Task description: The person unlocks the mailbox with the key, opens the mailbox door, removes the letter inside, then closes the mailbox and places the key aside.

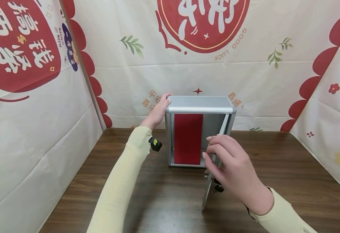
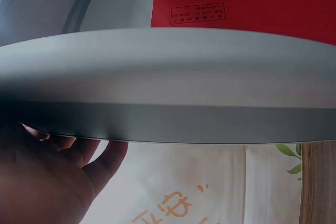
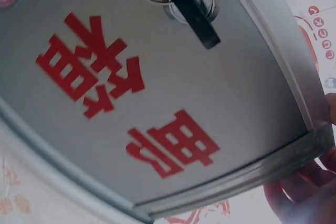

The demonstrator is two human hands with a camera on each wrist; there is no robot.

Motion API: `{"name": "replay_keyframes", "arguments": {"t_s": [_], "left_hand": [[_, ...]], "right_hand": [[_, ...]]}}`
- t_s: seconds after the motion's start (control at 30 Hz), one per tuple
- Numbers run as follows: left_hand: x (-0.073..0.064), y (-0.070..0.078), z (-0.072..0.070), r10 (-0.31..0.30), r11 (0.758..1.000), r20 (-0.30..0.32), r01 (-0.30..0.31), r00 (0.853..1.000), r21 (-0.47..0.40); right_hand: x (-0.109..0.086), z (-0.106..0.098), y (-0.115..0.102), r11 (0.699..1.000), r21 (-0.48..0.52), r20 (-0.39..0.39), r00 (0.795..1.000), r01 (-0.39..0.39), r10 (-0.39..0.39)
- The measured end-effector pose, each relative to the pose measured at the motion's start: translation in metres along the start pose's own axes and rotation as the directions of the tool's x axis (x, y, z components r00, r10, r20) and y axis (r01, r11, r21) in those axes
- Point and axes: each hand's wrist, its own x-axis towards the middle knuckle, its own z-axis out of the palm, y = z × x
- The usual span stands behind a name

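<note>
A grey metal mailbox (image 1: 200, 103) stands upright on the table, its front open. My left hand (image 1: 158, 113) holds it at the upper left corner, fingers over the top edge; the left wrist view shows that hand (image 2: 58, 177) along the box's edge. A red envelope (image 1: 188, 139) stands inside at the left. The mailbox door (image 3: 157, 72) swings out toward me from the right side, with red characters and a black-headed key (image 3: 194, 17) in its lock. My right hand (image 1: 235, 163) has thumb and fingers bent around the door's free upper corner.
The mailbox stands near the back of a brown wooden table (image 1: 158, 200). White printed cloth (image 1: 216, 74) hangs behind it and along both sides. A black wrist camera (image 1: 155, 144) sits on the left sleeve. The door juts out over the table before the box.
</note>
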Motion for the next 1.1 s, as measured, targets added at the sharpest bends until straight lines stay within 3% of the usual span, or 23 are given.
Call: {"name": "replay_keyframes", "arguments": {"t_s": [0.33, 0.53, 0.7, 0.93, 1.1], "left_hand": [[0.002, 0.004, 0.002, 0.006, 1.0, 0.004, -0.006, 1.0, -0.004], [0.001, 0.005, -0.002, 0.007, 1.0, -0.013, -0.007, 1.0, -0.002], [-0.001, 0.004, -0.002, 0.003, 1.0, -0.002, -0.003, 1.0, 0.001], [-0.003, 0.002, -0.001, 0.002, 1.0, -0.006, -0.002, 1.0, -0.003], [-0.002, 0.001, 0.001, 0.011, 1.0, 0.0, -0.011, 1.0, -0.011]], "right_hand": [[-0.009, -0.038, 0.011, 0.993, 0.094, -0.002, 0.998, 0.066, -0.067], [-0.014, -0.06, 0.023, 0.988, 0.149, 0.047, 0.998, 0.034, -0.041], [-0.02, -0.08, 0.034, 0.998, 0.059, 0.077, 0.997, 0.001, -0.006], [-0.032, -0.094, 0.056, 0.995, -0.097, 0.036, 0.999, 0.004, 0.0], [-0.038, -0.101, 0.069, 0.992, -0.126, 0.033, 0.999, 0.016, -0.012]]}}
